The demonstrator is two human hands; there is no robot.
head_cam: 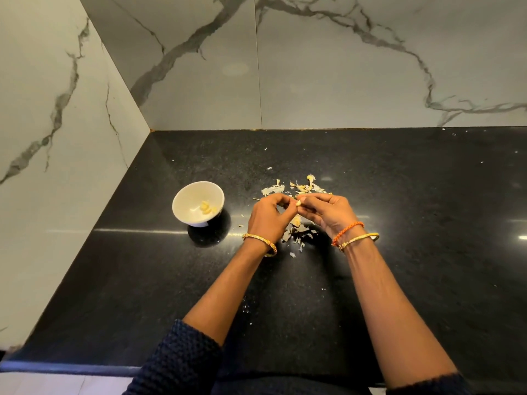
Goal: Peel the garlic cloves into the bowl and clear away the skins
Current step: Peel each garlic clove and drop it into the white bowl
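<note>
Above the black counter, my left hand [268, 216] and my right hand [328, 212] meet fingertip to fingertip and pinch one small pale garlic clove [298, 203] between them. A white bowl [182, 208] stands to the left of my hands with several peeled cloves [207, 208] in its bottom. Papery garlic skins [296, 188] lie scattered behind my hands, and more skins [296, 232] lie under and between my wrists.
The black stone counter [399, 195] runs back to marble walls [313, 67] behind and at the left, forming a corner. Its front edge [71, 367] is near my body. Small skin flecks [245, 306] dot the counter.
</note>
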